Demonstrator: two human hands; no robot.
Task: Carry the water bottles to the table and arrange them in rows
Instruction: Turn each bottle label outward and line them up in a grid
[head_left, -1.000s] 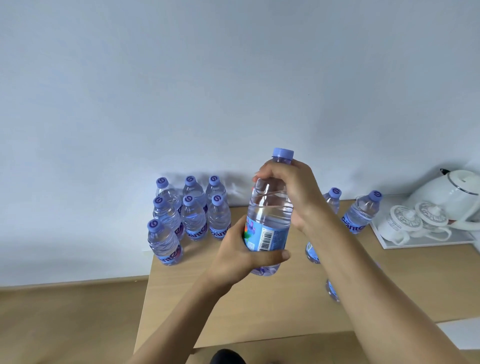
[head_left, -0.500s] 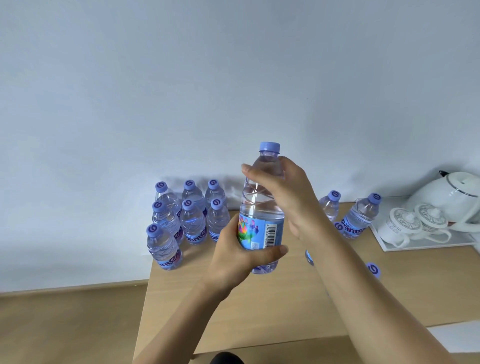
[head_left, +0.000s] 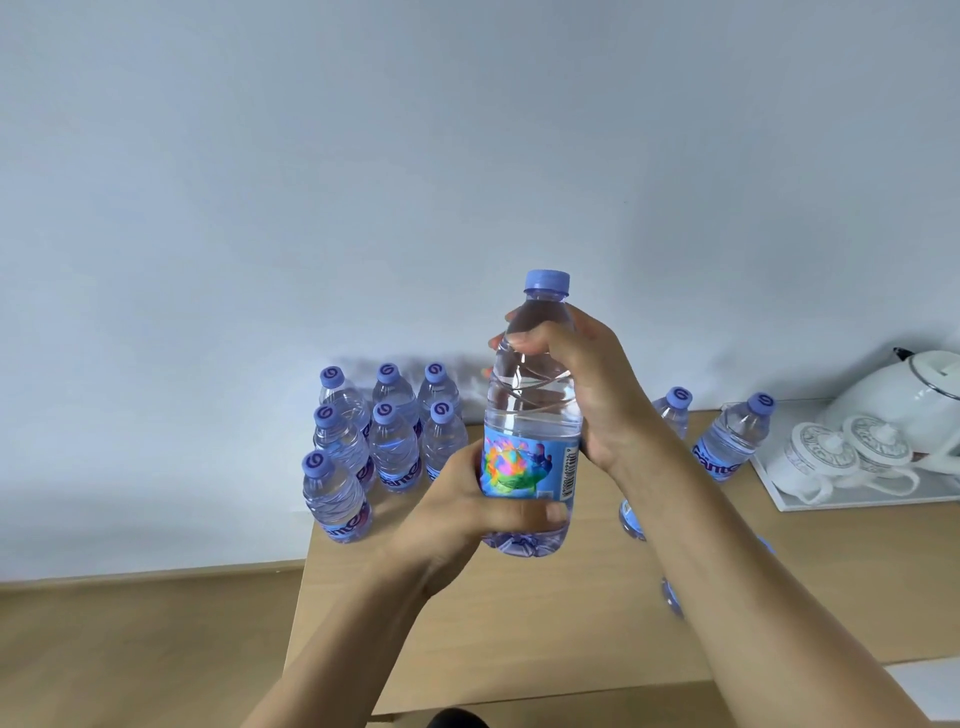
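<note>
Head view: held bottle (head_left: 532, 415) upright, up off the wooden surface (head_left: 519, 623), roughly centre frame, purple cap on top, colourful label with barcode facing the camera. Left hand (head_left: 462, 514) wrapped round lower body and base, thumb laid across the front just under the label, closed tight on it. Right hand (head_left: 587, 384) closed round the shoulder and neck area from the right, fingers (head_left: 519, 340) curled across the front below the cap. Both forearms bare, reaching in from bottom of frame. Behind and left, at the far left corner of the surface by the wall: cluster of seven bottles (head_left: 387, 441), upright, purple caps, packed close; back row of three, second row of three, single one in front at the left edge, some touching, exact contact hard to tell. Right of the held bottle: one bottle (head_left: 672, 413) mostly hidden behind the right wrist, cap and shoulder visible; another bottle (head_left: 735, 439) further right, just beside the white tray (head_left: 852, 501). Couple more bits of bottle peeking out from under the right forearm, too hidden to describe. On the tray: two white lidded cups (head_left: 841, 457) side by side, white kettle (head_left: 904, 395) behind them, cut off by right frame edge. Plain pale wall behind, wood floor at lower left.
</note>
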